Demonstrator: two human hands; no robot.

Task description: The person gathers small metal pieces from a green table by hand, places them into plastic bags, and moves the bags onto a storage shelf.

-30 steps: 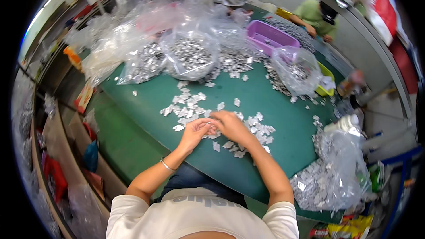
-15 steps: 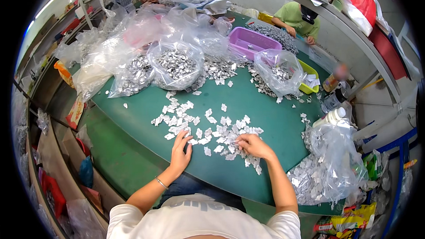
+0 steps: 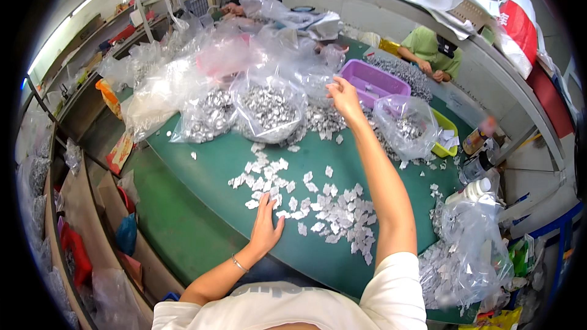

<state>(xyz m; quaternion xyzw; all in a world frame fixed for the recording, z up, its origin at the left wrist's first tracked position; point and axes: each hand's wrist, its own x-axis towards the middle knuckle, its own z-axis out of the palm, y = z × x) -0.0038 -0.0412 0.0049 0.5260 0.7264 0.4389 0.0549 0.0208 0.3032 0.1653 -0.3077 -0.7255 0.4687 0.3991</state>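
Several small white packets lie scattered on the green table in front of me. My left hand rests flat at the near left edge of that scatter, fingers spread, holding nothing. My right hand is stretched far forward, over the pile of silvery pieces between the open clear bag and the purple tray. Its fingers are curled; whether anything is in them cannot be seen.
More clear bags of silvery pieces stand at the back, and a full one at my right. A yellow tray and bottles sit right. A person in green works across the table. Shelves run along the left.
My right hand left the packets in front of me and reached far forward to the silvery pile. My left hand stayed at the scatter's near left edge.
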